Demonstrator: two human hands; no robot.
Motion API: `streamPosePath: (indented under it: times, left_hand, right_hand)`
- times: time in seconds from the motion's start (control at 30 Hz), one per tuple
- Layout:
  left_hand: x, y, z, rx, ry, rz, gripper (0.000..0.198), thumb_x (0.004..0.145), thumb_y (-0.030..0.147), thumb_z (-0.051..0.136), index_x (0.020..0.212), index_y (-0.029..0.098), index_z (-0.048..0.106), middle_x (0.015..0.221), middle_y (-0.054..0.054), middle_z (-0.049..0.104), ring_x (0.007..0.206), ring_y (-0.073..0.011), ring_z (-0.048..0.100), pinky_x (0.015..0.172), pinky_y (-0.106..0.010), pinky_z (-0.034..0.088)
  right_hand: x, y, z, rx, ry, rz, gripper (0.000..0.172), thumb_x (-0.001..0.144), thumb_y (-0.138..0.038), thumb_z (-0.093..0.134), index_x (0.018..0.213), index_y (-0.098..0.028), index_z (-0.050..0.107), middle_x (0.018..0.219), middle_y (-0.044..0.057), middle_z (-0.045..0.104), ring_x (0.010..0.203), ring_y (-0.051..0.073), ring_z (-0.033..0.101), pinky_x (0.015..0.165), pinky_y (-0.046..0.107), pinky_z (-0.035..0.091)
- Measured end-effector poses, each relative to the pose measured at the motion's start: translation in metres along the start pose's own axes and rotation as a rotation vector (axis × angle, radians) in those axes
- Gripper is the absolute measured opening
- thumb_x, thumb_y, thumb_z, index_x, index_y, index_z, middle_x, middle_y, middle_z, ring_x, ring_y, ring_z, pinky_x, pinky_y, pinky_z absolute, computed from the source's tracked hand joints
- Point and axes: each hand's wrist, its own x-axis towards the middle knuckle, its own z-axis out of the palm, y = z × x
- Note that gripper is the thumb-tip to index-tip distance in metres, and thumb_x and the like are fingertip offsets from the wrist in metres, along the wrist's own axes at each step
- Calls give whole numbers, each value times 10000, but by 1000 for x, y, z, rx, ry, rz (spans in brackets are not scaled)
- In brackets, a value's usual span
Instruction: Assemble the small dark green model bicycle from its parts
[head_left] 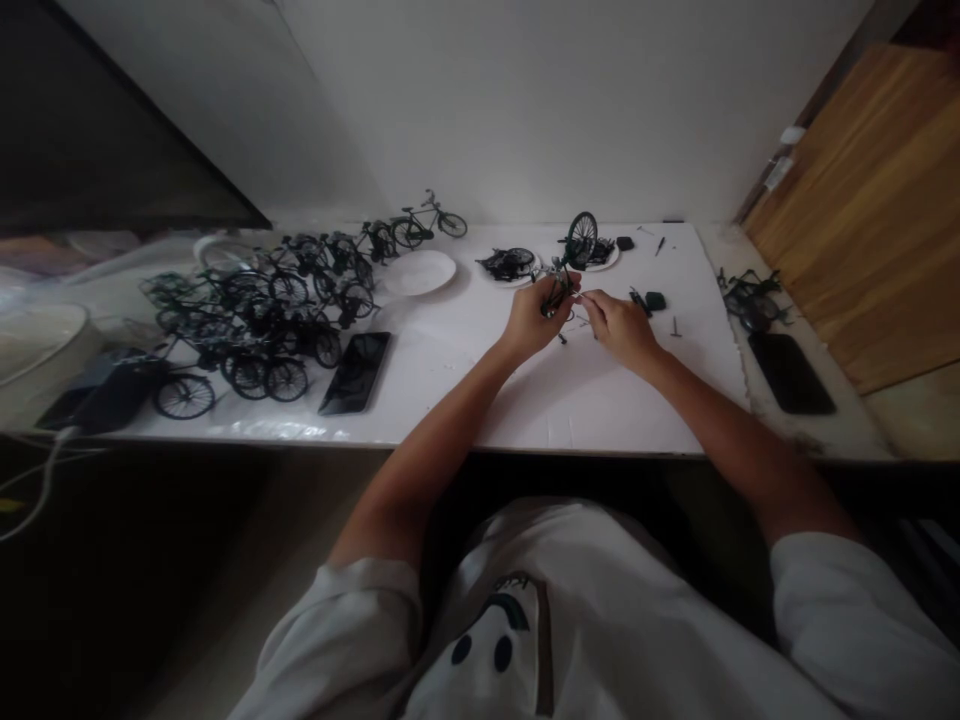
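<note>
My left hand (537, 318) is closed around a dark model bicycle (581, 240), whose spoked wheel sticks up beyond the fingers. Most of its frame is hidden by the hand. Close against it, my right hand (619, 326) is closed, fingertips pinched on a thin, light-coloured piece that meets the bicycle; its kind is too small to make out. Behind the hands, a white plate (613, 262) carries dark bicycle parts. Another plate (491, 281), a little to the left, holds spoked wheels (513, 262).
Many assembled model bicycles (262, 320) crowd the table's left side, near a white plate (421, 273) and a phone (355, 373). On the right lie small tools (675, 327), green parts (752, 296) and a black slab (792, 373). A wooden board (870, 220) stands at the far right.
</note>
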Motion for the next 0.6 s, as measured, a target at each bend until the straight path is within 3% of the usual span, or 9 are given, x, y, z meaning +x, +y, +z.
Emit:
streamPosePath:
  times: [0.23, 0.4, 0.6]
  left_hand:
    - [-3, -2, -1, 65, -55, 14, 383, 990, 259, 669, 1347, 143, 744, 1172, -120, 848, 943, -176, 793, 831, -276, 616]
    - [-4, -8, 1, 4, -73, -7, 385, 993, 240, 661, 1354, 131, 735, 1222, -147, 840, 1025, -204, 815, 906, -311, 646]
    - [-6, -3, -1, 138, -54, 18, 393, 997, 245, 660, 1359, 125, 758, 1137, -117, 844, 822, -152, 753, 830, -293, 638]
  right_hand:
    - [-2, -4, -5, 82, -88, 63, 478, 1172, -497, 408, 1109, -199, 777, 593, -2, 604, 597, 187, 612, 731, 311, 452]
    - [-2, -9, -3, 103, -64, 99, 521, 1158, -537, 438, 996, -187, 787, 548, 6, 581, 586, 195, 601, 720, 325, 464]
    - [-1, -19, -6, 491, -159, 349, 680, 1089, -764, 450, 943, -174, 754, 474, -30, 516, 384, 145, 459, 447, 282, 374]
